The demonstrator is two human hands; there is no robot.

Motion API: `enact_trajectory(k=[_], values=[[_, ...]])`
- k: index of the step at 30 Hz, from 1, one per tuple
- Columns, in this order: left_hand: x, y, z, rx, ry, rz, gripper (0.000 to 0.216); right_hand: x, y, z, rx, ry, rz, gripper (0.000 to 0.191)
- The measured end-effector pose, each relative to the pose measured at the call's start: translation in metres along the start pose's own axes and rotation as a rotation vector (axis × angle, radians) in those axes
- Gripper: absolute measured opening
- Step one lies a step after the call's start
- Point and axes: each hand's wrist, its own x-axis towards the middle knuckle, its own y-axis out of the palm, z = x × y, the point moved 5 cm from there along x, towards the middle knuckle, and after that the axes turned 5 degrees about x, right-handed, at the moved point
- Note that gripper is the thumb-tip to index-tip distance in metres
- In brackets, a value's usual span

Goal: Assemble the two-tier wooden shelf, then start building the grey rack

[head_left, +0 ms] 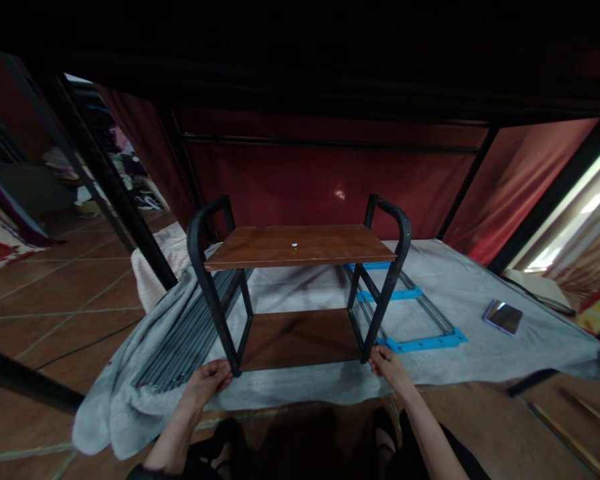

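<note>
A: Item one?
B: Rack [300, 247]: two brown boards, black tube legs. Upright on the blanket [320, 390], between the hands.

A: State of the hands?
B: Well apart. Left hand [211, 379]: fingers curled at the near left foot. Right hand [386, 362]: fingers at the near right foot. Gripping or merely touching: cannot tell.

A: Adjacent stock?
B: Grey rods [193, 343], bundled, just beyond the left hand. Blue-barred frame [423, 343], flat, beyond the right. Phone [503, 317], farther out to the right.

A: Step in hand?
B: Seemingly, steadying or squaring the rack by its near feet.

A: Next move, its requirements?
B: For any shift, probably both feet moved evenly, clear of rods and frame; for release, all legs settled on soft cloth.
</note>
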Motion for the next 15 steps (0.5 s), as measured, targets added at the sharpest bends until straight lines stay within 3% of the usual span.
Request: enact_trajectory(k=[15], values=[[0.005,-0.004,0.011,-0.083,-0.001,0.034,0.036,0.002,-0.006,0.002,-0.014,0.042,-0.037,0.031]])
